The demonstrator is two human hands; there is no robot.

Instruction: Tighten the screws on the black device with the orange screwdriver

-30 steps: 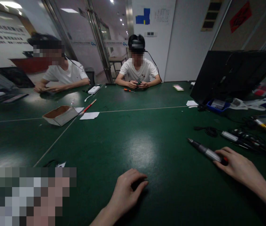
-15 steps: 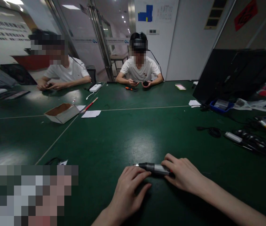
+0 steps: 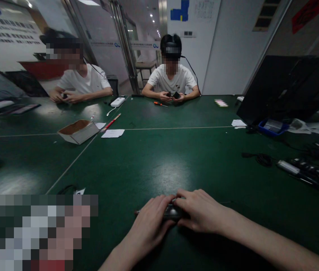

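Observation:
A dark, pen-shaped power tool (image 3: 172, 213) with a silver part lies low across the green table in front of me. My left hand (image 3: 151, 219) is closed over its left part, with the thumb below. The tip pokes out to the left of those fingers. My right hand (image 3: 200, 209) grips the right end, fingers curled over the top and thumb underneath. The two hands nearly touch, and only a short middle stretch of the body shows between them. A thin cord seems to run off to the right behind my right wrist.
An open cardboard box (image 3: 78, 132), a paper sheet (image 3: 113, 133) and a red pencil-like stick (image 3: 111, 122) are at left. A similar silver tool (image 3: 288, 167) with cables lies right, near a blue tray (image 3: 272, 128) and a black panel (image 3: 286, 86). Two people sit opposite.
My left hand has gone from lying near the tool's tip to closing over it. My right hand and the tool have shifted left, bringing the hands together. The view has turned slightly.

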